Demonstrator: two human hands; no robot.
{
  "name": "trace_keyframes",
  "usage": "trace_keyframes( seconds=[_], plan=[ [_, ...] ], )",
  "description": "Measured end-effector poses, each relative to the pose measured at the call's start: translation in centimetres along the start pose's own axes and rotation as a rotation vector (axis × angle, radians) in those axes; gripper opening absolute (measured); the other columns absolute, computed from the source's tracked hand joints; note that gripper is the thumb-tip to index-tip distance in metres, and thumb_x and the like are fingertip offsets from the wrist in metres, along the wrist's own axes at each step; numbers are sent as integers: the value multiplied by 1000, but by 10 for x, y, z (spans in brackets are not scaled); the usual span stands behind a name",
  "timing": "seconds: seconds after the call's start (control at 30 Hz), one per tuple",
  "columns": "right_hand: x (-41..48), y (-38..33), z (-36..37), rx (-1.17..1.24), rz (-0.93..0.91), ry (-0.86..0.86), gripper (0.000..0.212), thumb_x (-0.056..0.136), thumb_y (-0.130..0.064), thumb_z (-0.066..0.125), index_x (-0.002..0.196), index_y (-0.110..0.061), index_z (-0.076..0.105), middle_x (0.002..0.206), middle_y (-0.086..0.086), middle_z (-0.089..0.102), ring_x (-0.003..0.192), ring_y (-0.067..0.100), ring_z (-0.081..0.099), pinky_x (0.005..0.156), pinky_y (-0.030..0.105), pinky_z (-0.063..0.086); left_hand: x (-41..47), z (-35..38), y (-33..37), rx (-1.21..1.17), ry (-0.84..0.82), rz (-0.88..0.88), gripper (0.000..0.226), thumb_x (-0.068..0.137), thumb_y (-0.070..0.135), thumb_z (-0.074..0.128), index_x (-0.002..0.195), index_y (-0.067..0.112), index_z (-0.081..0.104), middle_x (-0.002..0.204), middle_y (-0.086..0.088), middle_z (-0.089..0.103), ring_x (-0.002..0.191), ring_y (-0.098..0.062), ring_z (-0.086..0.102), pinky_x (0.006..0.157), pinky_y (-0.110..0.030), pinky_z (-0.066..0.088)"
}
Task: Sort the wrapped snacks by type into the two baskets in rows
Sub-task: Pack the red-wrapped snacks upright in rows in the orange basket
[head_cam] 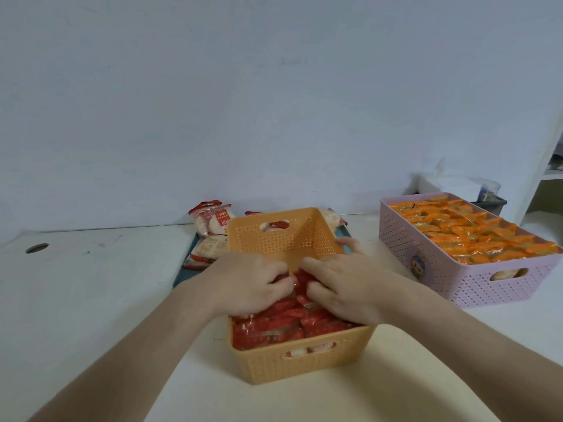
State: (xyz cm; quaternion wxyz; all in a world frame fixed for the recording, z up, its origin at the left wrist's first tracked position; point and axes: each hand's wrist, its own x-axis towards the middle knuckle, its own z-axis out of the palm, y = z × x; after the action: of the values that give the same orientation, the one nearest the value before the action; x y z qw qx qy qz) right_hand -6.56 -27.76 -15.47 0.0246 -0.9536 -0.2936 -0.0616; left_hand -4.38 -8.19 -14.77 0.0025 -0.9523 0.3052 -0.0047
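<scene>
Only readable text: "151" in white, printed upside down on the red label of a snack pack [220, 219] at far left. Round sticker [418, 264] on pink basket [469, 284]: illegible.

The work surface is a white table [91, 300] set against a pale wall. A round hole [37, 248] is cut near its far left edge. Resting directly on the table: an orange basket [304, 360] at the near centre; a teal tray [187, 269] behind and to the left of it, partly hidden by it; a pink basket [451, 269] at the right, well apart from the orange one; and a dark container [490, 204] behind the pink basket.
</scene>
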Motion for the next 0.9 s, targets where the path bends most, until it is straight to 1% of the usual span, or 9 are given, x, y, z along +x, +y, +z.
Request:
trace_keyframes(
  seconds=[0.1, 0.23, 0.33, 0.4, 0.5, 0.63, 0.73, 0.8, 0.9],
  plan=[
    [-7, -6, -1, 147, -7, 41, 39, 97, -50, 21, 103, -29, 53, 97, -13, 64, 102, 4, 56, 112, 36, 7, -10, 1, 0, -154, 112, 19, 48, 93, 62, 28, 83, 27, 60, 67, 8, 60, 64, -7, 56, 63, -35, 47],
    [-2, 3, -17, 710, 97, 372, 25, 99, -33, 46, 109, -24, 67, 106, -13, 68, 103, 0, 57, 96, 20, 38, -17, -5, -7, -481, 386, -30, 36, 96, 51, 38, 89, 29, 66, 83, 13, 69, 80, -4, 64, 73, -28, 52],
    [25, 28, -36, 880, 369, 554, 24, 98, -26, 47, 113, -21, 65, 107, -8, 67, 104, 9, 58, 90, 26, 43, -5, -17, -34, -626, 782, -207, 18, 97, 19, 52, 94, 30, 67, 91, 15, 70, 83, 0, 62, 73, -17, 48],
    [50, 49, -36, 813, 528, 512, 33, 98, -30, 44, 128, -20, 55, 122, 2, 61, 112, 18, 54, 93, 33, 40, 9, -22, -64, -602, 908, -385, 16, 95, 14, 54, 98, 23, 66, 97, 6, 70, 82, -3, 60, 72, -15, 45],
    [85, 78, -18, 852, 716, 313, 52, 98, -36, 43, 146, -19, 34, 145, 12, 44, 125, 28, 46, 102, 41, 37, 33, -6, -111, -414, 572, -607, 27, 92, 26, 60, 118, 19, 61, 118, -2, 66, 100, -17, 58, 82, -29, 43],
    [121, 100, 7, 918, 864, 28, 64, 95, -45, 46, 149, -20, 22, 150, 10, 33, 126, 36, 43, 95, 54, 47, 51, 44, -154, -237, -95, -660, 90, 79, 49, 69, 151, 26, 20, 146, -7, 46, 126, -30, 49, 104, -38, 39],
    [143, 107, 19, 770, 834, -111, 63, 92, -48, 53, 138, -13, 32, 140, 7, 34, 122, 39, 45, 82, 53, 53, 62, 60, -168, -438, -44, -649, 126, 60, 56, 81, 154, 34, 0, 150, -5, 41, 128, -27, 49, 103, -38, 40],
    [156, 113, 26, 772, 905, -108, 71, 82, -56, 61, 132, -10, 40, 128, 14, 49, 106, 33, 55, 66, 41, 55, 70, 63, -178, -542, 72, -629, 133, 49, 55, 88, 152, 38, 5, 140, 1, 49, 120, -23, 54, 100, -37, 44],
    [172, 123, 34, 792, 901, -139, 59, 84, -57, 60, 115, -6, 58, 97, 10, 65, 82, 23, 61, 66, 31, 54, 77, 66, -192, -796, 393, -633, 120, 48, 43, 95, 145, 44, 24, 133, 9, 52, 119, -20, 55, 98, -42, 50]
  ],
)
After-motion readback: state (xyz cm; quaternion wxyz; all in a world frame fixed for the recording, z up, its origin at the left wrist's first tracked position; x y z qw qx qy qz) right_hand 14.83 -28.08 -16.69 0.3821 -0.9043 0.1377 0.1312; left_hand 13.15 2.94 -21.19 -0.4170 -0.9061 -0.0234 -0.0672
